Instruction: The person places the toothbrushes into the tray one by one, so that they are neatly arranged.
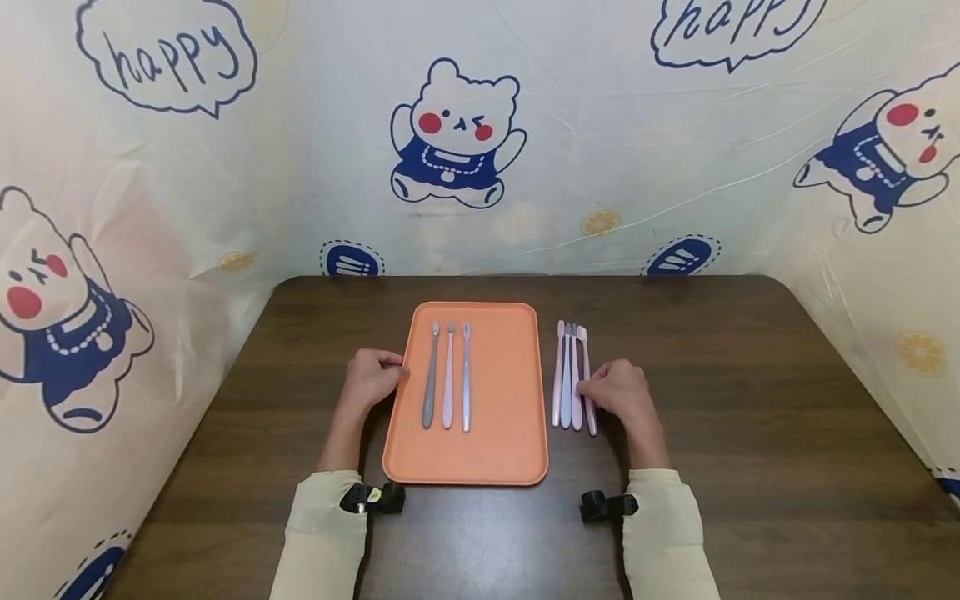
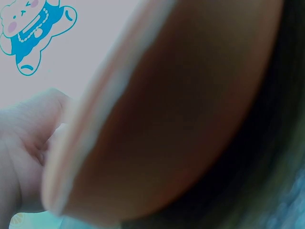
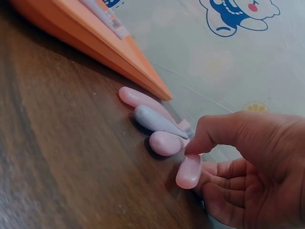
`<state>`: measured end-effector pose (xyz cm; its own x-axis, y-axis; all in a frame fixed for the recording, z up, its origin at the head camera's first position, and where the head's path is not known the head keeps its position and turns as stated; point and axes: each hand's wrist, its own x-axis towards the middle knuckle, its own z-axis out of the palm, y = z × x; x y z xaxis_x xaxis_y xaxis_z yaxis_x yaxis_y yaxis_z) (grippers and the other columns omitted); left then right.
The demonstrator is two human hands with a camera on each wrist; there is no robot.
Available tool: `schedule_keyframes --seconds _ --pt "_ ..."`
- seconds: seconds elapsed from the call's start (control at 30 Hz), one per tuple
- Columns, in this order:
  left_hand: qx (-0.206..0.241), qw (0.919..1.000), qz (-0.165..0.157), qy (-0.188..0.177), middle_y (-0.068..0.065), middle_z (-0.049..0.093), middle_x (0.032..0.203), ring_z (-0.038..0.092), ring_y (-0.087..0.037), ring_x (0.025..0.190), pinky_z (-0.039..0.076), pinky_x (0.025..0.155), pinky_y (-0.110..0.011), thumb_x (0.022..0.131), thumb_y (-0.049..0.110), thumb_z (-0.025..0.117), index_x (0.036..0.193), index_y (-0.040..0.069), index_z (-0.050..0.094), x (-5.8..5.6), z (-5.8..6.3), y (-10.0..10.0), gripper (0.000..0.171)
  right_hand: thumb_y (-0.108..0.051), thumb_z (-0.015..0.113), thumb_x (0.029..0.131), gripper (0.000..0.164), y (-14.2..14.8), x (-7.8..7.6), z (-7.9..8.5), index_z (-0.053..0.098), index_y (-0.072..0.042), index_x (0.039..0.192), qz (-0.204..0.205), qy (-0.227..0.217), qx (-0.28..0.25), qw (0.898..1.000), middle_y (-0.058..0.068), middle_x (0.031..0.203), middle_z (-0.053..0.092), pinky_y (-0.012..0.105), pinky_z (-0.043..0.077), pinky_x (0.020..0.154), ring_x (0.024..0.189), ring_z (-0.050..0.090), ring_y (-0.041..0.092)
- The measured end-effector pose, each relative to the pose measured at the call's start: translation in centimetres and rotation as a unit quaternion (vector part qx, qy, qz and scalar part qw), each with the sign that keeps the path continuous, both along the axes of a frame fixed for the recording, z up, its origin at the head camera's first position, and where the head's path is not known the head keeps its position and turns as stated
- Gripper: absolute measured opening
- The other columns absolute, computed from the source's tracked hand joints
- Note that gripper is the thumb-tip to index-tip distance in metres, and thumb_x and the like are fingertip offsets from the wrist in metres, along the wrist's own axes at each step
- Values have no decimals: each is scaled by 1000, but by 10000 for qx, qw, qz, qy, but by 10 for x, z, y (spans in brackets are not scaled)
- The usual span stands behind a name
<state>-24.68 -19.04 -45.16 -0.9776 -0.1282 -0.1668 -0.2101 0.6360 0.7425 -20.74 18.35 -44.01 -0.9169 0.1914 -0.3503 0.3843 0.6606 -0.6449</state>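
My left hand [image 1: 373,379] grips the left rim of an orange tray [image 1: 504,400]. On the tray lie three toothbrushes side by side, heads toward the back: a grey one [image 1: 430,383], a pink one [image 1: 447,385] and a pale blue one [image 1: 467,387]. Right of the tray, a pink toothbrush [image 3: 142,101], a blue-grey toothbrush [image 3: 153,119] and another pink toothbrush [image 3: 165,143] lie close together on the table. Beside them, thumb and fingers of my right hand [image 1: 618,386] pinch the rightmost pink toothbrush [image 3: 189,172] by its handle. The tray's edge fills much of the left wrist view, blurred.
Under everything is a dark wooden table [image 1: 750,417]. A printed cloth [image 1: 300,167] with cartoon bears hangs along its back and sides. Each sleeved forearm has a black camera [image 1: 600,506] strapped at the wrist.
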Motion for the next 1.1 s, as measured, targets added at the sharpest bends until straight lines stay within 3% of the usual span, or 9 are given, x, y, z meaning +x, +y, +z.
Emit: schedule_keyframes --seconds 0.5,0.8,1.1 --pt "65 10000 -18 19 -21 75 105 69 -22 84 54 71 -29 89 14 65 111 -2 76 0 0 0 30 -26 66 90 28 6 0 2 72 1 98 74 171 -289 9994 9 79 67 26 48 61 71 62 19" --pt "76 10000 -8 51 -19 76 102 68 -20 80 51 67 -24 89 14 66 110 -2 77 -2 0 -2 28 -19 67 89 29 -6 -2 12 71 4 106 183 406 -745 9962 9 82 70 25 54 66 71 63 15" --pt "89 9999 -46 13 -20 76 104 69 -22 83 55 71 -29 89 14 66 111 -2 76 -2 -1 -2 29 -15 67 89 27 -22 -1 15 70 5 108 479 616 -975 9922 9 81 72 26 55 66 68 63 12"
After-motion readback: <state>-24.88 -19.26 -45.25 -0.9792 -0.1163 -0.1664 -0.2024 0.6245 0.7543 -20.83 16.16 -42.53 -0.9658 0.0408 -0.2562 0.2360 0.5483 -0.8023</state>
